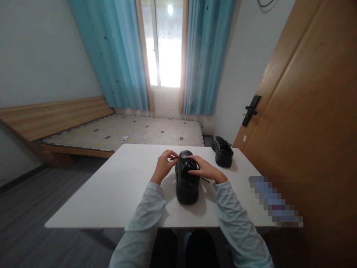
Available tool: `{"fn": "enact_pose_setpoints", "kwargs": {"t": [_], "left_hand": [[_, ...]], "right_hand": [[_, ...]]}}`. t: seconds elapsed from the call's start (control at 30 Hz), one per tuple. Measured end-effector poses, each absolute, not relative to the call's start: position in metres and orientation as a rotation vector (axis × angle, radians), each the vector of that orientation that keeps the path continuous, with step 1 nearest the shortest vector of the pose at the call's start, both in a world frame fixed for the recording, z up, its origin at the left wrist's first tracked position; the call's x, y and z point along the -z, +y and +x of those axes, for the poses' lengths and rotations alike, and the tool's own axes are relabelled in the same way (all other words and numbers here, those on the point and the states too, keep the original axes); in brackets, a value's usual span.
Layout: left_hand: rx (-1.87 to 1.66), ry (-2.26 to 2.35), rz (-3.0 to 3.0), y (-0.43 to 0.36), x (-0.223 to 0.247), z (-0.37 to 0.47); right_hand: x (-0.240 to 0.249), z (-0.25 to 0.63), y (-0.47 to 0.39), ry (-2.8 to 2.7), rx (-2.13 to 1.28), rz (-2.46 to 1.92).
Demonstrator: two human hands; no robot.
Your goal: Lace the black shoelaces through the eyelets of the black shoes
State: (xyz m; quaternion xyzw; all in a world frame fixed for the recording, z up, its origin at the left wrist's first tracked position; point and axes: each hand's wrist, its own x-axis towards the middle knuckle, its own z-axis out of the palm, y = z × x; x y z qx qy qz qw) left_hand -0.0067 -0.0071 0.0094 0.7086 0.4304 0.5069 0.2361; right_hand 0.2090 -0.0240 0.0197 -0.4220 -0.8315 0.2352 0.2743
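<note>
L hand [165, 163] pinched a black lace [174, 158] betw. thumb & fingers, L side of the near black shoe [187, 191]; R hand [208, 170] curved over that shoe's R side, thumb by its opening, couldn't tell if fingers gripped lace. Shoe sat upright on white table [111, 195]; 2nd shoe [224, 157] stood apart, far R.

One wooden bed [61, 116]; patterned mattress [147, 130], a white remote control [124, 139] lying on it. Blue curtains [119, 56] flank a bright window [169, 59]. One wooden door [312, 111], black handle [251, 110].
</note>
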Motion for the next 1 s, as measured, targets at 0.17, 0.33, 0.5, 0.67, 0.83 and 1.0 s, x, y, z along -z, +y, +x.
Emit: {"fn": "enact_pose_setpoints", "kwargs": {"t": [0.17,0.33,0.5,0.67,0.83,1.0], "left_hand": [[-1.421,1.162,1.884,-0.007,-0.010,-0.005],[-1.516,1.116,1.668,-0.007,-0.014,-0.005],[-1.560,1.030,1.624,-0.010,-0.017,-0.005],[-1.511,0.820,1.595,-0.018,-0.023,-0.002],[-1.409,0.930,1.687,-0.015,-0.020,0.000],[-1.281,1.141,1.913,-0.012,-0.014,0.000]], "right_hand": [[-0.022,0.208,-0.025,-2.245,-0.634,-1.151],[-0.021,0.210,-0.025,-2.249,-0.637,-1.143],[-0.019,0.211,-0.023,-2.246,-0.625,-1.129],[-0.021,0.209,-0.026,-2.223,-0.659,-1.151],[-0.024,0.207,-0.026,-2.063,-0.663,-1.128],[-0.026,0.209,-0.021,-1.956,-0.527,-1.146]]}}
